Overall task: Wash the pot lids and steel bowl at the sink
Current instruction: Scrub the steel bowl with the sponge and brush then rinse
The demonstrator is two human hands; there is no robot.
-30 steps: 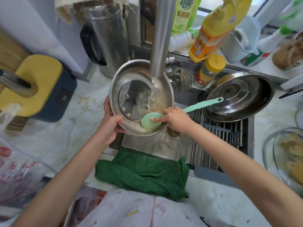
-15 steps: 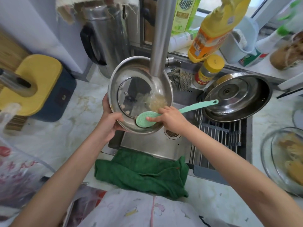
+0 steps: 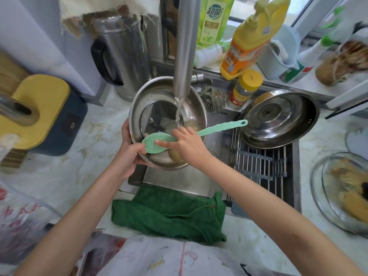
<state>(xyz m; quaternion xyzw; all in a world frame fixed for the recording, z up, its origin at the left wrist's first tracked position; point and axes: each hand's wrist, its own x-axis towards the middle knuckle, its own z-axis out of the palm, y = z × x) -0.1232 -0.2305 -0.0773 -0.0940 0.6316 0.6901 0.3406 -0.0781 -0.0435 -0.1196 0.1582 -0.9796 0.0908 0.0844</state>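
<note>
Gripping the pot lid (image 3: 159,90) by its near left rim with the left hand (image 3: 129,156), thumb lying over the inner edge. Holding it tilted above the sink (image 3: 179,182), hollow side facing up, right under the tap spout (image 3: 185,46). Catching a thin stream of water (image 3: 177,111) on the glass centre.

Clutching the mint green brush (image 3: 152,139) in the right hand (image 3: 187,145), index finger lying straight along the back of the round head, other fingers curling round the handle where it meets the head. Pressing that head against the near inside of the lid, just beside the left thumb, handle pointing off to the right and slightly far.

Also spotting the second lid (image 3: 278,120), all steel, inside up, leaning over the drying rack (image 3: 258,166) on the right side of the sink, well apart from both hands.

Seeing a bunched green towel (image 3: 169,214) draping over the sink's near edge.

Noticing a green bottle (image 3: 213,20), a yellow detergent bottle (image 3: 253,36) and a small yellow-capped jar (image 3: 247,88) standing along the far ledge, plus a grey rag (image 3: 213,98) lying crumpled near the tap base.

Spotting a steel jug (image 3: 123,56) with a black handle standing far left on the table (image 3: 79,166), and a glass dish (image 3: 316,188) sitting at the right edge, contents too blurry to call.
</note>
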